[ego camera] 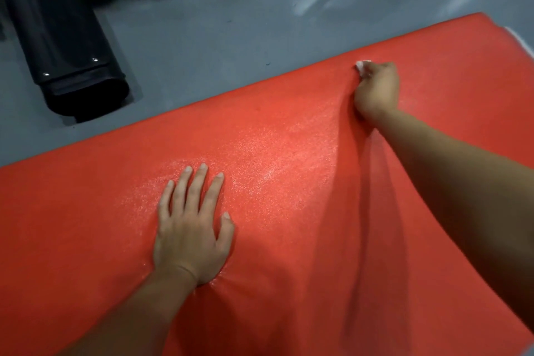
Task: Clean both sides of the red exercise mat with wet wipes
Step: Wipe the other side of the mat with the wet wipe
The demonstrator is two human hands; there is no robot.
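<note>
Your left hand [192, 228] lies flat, fingers spread, pinning the red exercise mat [289, 170] on the grey floor [202, 46], while your right hand [375, 89] clutches a wet wipe [360, 66] near the far edge; overreaching could ruck the mat.

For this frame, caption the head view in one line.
Left hand flat on red mat; right hand rubs a wipe near its far edge.

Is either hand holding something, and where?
The right hand grips a white wipe bunched under its fingers, only an edge showing. The left hand lies flat on the red mat.
</note>
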